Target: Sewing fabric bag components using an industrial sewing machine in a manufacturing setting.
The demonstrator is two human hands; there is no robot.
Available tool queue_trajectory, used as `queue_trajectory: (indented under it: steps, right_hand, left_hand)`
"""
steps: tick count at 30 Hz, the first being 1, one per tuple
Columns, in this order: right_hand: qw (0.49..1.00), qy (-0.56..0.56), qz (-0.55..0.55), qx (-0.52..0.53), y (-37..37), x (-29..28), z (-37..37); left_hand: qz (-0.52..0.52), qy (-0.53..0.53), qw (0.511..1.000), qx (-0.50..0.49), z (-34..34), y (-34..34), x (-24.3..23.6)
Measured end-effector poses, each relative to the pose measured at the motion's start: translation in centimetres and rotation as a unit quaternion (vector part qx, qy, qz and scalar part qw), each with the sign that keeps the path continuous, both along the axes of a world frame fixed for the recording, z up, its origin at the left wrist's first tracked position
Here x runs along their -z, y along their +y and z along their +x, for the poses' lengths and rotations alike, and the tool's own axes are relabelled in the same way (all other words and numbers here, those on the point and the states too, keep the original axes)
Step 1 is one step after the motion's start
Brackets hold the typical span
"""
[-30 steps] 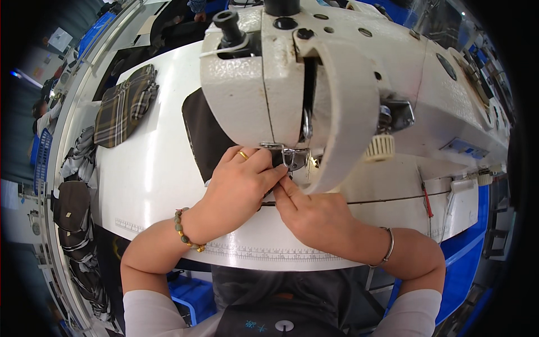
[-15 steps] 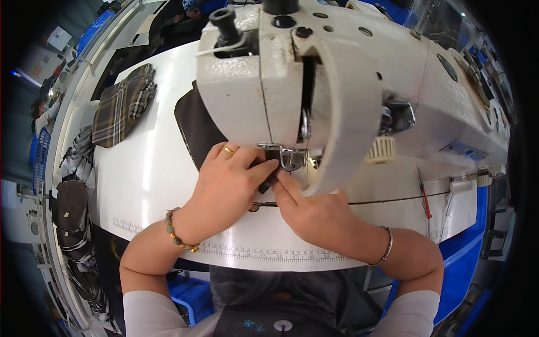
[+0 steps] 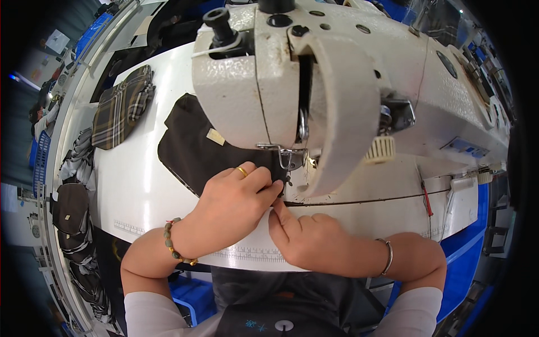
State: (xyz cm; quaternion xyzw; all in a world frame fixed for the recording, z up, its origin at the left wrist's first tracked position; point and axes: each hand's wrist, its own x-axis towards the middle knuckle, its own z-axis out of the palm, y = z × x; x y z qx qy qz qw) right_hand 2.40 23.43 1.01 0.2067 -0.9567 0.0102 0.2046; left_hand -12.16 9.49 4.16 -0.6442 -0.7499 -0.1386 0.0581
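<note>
A dark brown fabric piece (image 3: 193, 149) with a small cream label (image 3: 215, 136) lies on the white table, its right end beside the presser foot (image 3: 291, 159) of a white sewing machine (image 3: 348, 84). My left hand (image 3: 233, 199), a ring on one finger, rests over the near part of this cloth and pinches its edge between thumb and fingers. Close beside it, my right hand (image 3: 311, 238) is closed, thumb and forefinger gripping the near corner of the same cloth. The fingertips of both hands almost meet just in front of the presser foot, hiding that corner.
A folded plaid cloth (image 3: 123, 106) lies at the table's far left. Dark fabric pieces (image 3: 73, 213) are stacked along the left side. A printed ruler scale (image 3: 247, 253) runs along the near edge. On the right rests a thin red tool (image 3: 428, 203). Below stands a blue bin (image 3: 193, 295).
Both hands have drawn toward me, away from the presser foot. The brown fabric has swung nearer and left, and its cream label now shows.
</note>
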Motion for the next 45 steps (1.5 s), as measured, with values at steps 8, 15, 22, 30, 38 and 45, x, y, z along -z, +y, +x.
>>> queue_trajectory:
  steps: [8, 15, 22, 30, 38, 45]
  right_hand:
    - [1.0, 0.021, 0.021, -0.008, -0.3, 0.1, 0.1]
    - [0.998, 0.011, -0.054, 0.017, -0.1, 0.3, -0.3]
    - [0.998, -0.018, -0.054, 0.017, 0.2, 0.2, -0.2]
    - [0.997, 0.002, -0.035, 0.064, 1.2, 0.5, -1.7]
    - [0.997, 0.003, -0.043, 0.065, 1.7, 0.2, -2.1]
    - [0.986, -0.006, -0.154, 0.071, 1.9, -0.3, -2.4]
  left_hand:
    - [-0.021, 0.004, 0.999, 0.036, -0.3, -0.2, -0.5]
    - [-0.007, 0.003, 0.999, 0.039, -0.3, -0.2, -0.1]
    - [-0.007, 0.008, 0.999, 0.038, -0.2, 0.0, -0.1]
    - [0.03, -0.005, 1.0, 0.009, -1.4, 1.3, 0.7]
    - [0.076, -0.143, 0.987, 0.0, -3.6, 1.1, 0.1]
    - [-0.091, 0.026, 0.991, -0.094, -3.5, 0.0, -1.3]
